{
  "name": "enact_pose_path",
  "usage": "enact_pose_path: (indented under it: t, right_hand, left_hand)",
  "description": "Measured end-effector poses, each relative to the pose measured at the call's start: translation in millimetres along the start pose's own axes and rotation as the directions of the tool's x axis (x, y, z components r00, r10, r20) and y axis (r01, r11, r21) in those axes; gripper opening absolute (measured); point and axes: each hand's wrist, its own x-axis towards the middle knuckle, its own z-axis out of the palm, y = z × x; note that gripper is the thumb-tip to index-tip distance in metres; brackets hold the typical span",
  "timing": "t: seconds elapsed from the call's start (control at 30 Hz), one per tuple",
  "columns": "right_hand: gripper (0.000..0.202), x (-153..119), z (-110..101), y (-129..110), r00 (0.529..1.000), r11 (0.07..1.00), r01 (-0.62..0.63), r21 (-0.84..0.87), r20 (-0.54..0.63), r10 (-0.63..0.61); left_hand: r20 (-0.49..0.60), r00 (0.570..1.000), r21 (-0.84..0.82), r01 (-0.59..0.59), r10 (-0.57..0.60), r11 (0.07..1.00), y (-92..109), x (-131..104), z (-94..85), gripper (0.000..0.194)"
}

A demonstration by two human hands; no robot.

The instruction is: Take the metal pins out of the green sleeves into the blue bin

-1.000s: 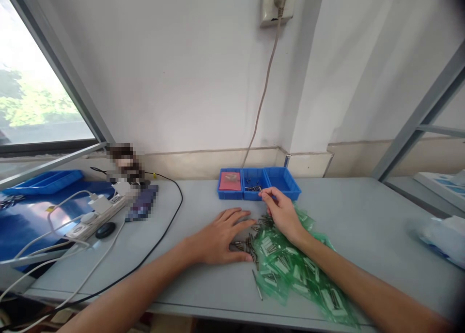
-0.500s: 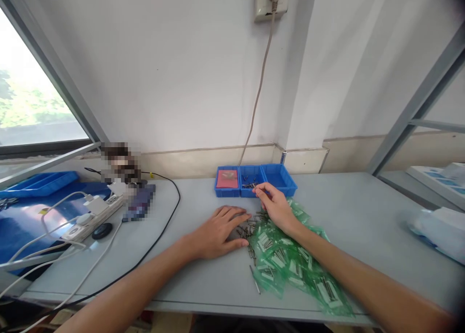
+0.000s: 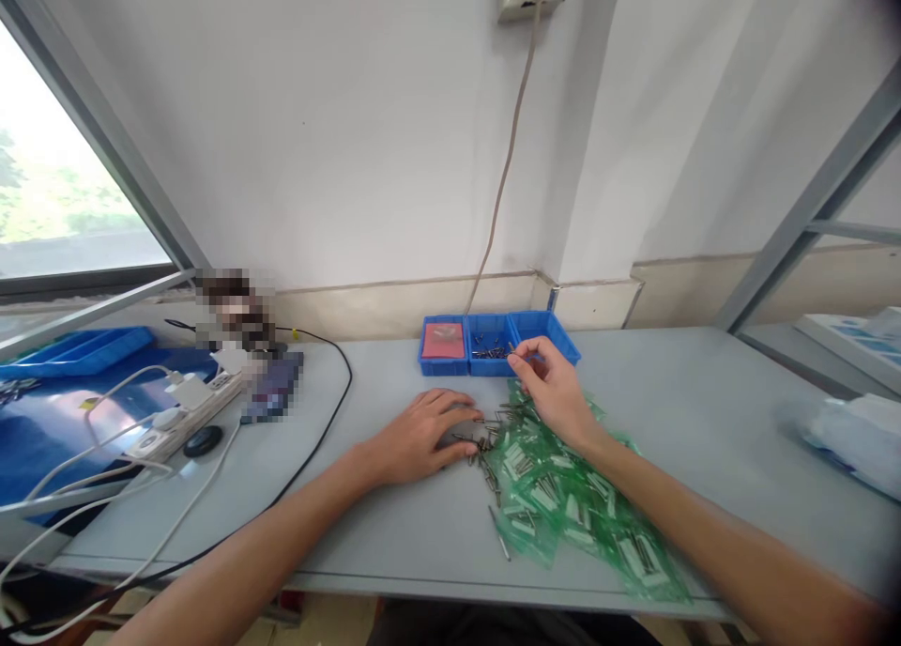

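My left hand (image 3: 426, 437) rests on the table, fingers spread and thumb apart, its tips beside loose metal pins (image 3: 485, 468). Over the front of a blue three-part bin (image 3: 491, 369), near the middle compartment, my right hand (image 3: 556, 392) pinches what looks like a small metal pin (image 3: 513, 349), mostly hidden by the fingers. More pins lie in that middle compartment. The left compartment holds a red piece (image 3: 442, 342) with a clear bag on it. Beneath my right wrist spreads a pile of green plastic bags (image 3: 545, 491) with pins and white strips inside.
To the left are a white power strip (image 3: 151, 439), a black round object (image 3: 203, 440), trailing cables and a blue tray (image 3: 77, 350). A white wrapped bundle (image 3: 855, 435) sits on the right. A cord (image 3: 507, 148) runs down the wall behind the bin.
My right hand has shifted slightly right and remains pinched near the bin. My left hand stays by the loose pins, its fingers slightly more curled. The view has tilted a little.
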Motion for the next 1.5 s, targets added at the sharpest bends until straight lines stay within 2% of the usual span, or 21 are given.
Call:
enact_pose_path:
  t: [0.27, 0.8, 0.97, 1.1, 1.17, 1.3, 1.5]
  right_hand:
    - [0.027, 1, 0, 1, 0.998, 1.000, -0.020, 0.004, -0.054, 0.020]
    - [0.026, -3, 3, -1, 0.999, 1.000, -0.024, -0.012, -0.041, 0.023]
    - [0.026, -3, 3, -2, 0.999, 0.999, -0.031, -0.009, -0.038, 0.031]
    - [0.026, -3, 3, -3, 0.999, 1.000, -0.027, -0.014, -0.033, 0.026]
    - [0.026, -4, 4, -4, 0.999, 0.999, -0.026, -0.019, -0.026, 0.026]
    - [0.027, -4, 4, -5, 1.000, 0.999, -0.028, -0.018, -0.013, 0.028]
    - [0.028, -6, 3, -7, 0.999, 0.999, -0.033, -0.019, -0.007, 0.033]
  left_hand:
    - [-0.042, 0.999, 0.068, 0.024, -0.021, 0.997, -12, 0, -2.2, 0.036]
    - [-0.094, 0.992, 0.102, 0.095, -0.086, 0.990, -20, 2, 4.4, 0.028]
    - [-0.047, 0.993, 0.138, 0.111, -0.105, 0.984, -22, -2, -9.4, 0.028]
    - [0.052, 0.957, 0.252, 0.265, -0.286, 0.931, -25, -6, -18.8, 0.029]
    - [0.073, 0.938, 0.342, 0.295, -0.338, 0.892, -25, -7, -19.5, 0.034]
    - [0.083, 0.944, 0.390, 0.265, -0.320, 0.882, -21, -5, -17.3, 0.042]
    - [0.071, 0.957, 0.252, 0.255, -0.280, 0.933, -13, -4, -19.5, 0.042]
